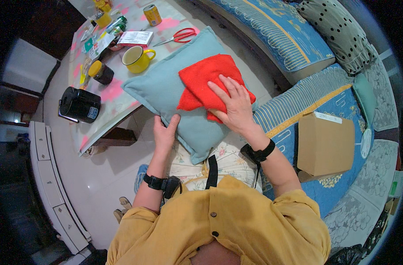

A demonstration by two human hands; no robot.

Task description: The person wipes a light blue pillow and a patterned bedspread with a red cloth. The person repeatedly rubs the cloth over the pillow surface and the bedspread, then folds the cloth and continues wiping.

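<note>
A light blue cushion lies over my lap, its far part reaching over the corner of the table. My left hand grips the cushion's near left edge, thumb on top and the other fingers partly hidden beneath it. A folded red cloth rests on the cushion's right half. Spread over that cloth, my right hand presses it against the cushion, with the fingertips pointing away from me. Whether the right fingers pinch any of the cloth is hard to tell.
On the patterned table are a yellow mug, red-handled scissors, a yellow can, a dark jar with a yellow lid, a white box and a black lidded container. A cardboard box stands on the blue-covered sofa at right.
</note>
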